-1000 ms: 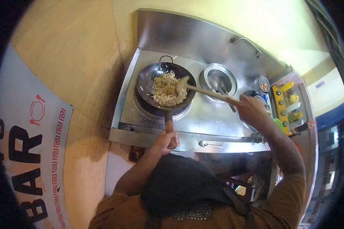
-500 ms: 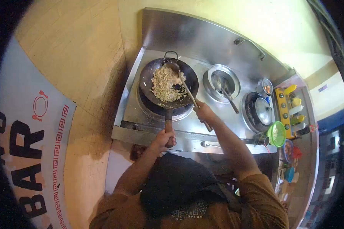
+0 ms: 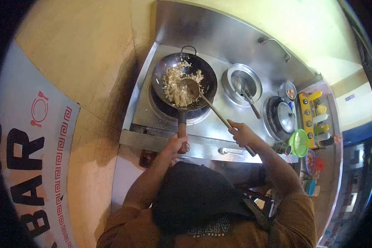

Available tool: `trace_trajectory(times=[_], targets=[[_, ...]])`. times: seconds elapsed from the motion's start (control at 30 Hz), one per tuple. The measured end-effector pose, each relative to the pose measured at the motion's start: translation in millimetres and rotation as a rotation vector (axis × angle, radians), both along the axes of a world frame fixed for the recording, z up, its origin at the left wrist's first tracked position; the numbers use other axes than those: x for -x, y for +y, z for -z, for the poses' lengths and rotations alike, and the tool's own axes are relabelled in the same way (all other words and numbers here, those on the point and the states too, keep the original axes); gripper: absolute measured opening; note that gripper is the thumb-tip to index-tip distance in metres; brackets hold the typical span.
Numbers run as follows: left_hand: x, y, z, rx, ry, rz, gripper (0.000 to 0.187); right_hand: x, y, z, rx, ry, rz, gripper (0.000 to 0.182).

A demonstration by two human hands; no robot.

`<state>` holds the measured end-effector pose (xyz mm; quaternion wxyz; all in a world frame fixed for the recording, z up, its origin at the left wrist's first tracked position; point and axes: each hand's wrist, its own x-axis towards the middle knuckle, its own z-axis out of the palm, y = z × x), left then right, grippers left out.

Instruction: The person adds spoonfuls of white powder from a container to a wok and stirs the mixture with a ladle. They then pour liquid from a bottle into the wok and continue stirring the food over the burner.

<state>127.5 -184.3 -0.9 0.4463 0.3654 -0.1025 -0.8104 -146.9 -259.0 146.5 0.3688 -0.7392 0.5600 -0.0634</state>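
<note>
I am gripping the wok (image 3: 184, 80) handle with my left hand (image 3: 177, 144) to steady it at the counter's (image 3: 219, 132) left end while my right hand (image 3: 240, 133), closed on the ladle (image 3: 191, 87), is scooping fried rice (image 3: 172, 84) (bowl loaded).

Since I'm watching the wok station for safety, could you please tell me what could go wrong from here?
1. The fried rice is heaped toward the near-left side of the wok; a hard push from the ladle could send some over the rim.
2. The left hand alone holds the wok handle, so the wok might tip.
3. The right hand grips the long ladle near its end, which may limit control.
</note>
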Motion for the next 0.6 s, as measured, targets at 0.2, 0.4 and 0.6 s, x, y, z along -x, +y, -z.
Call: trace_trajectory(times=[0.2,0.4,0.6], targets=[[3.9,-0.4,-0.5,-0.044,0.006,-0.028,0.025,-65.7,-30.4,35.6,0.19,0.455,-0.099,0.055],[13.2,12.7,-52.4,-0.054,-0.091,0.042,0.01,-54.9,18.5,-43.6,0.127,0.541,-0.284,0.056],[29.4,6.1,-55.2,0.005,-0.021,0.007,0.01,-46.8,15.3,-119.2,-0.361,0.074,0.089,0.055]])
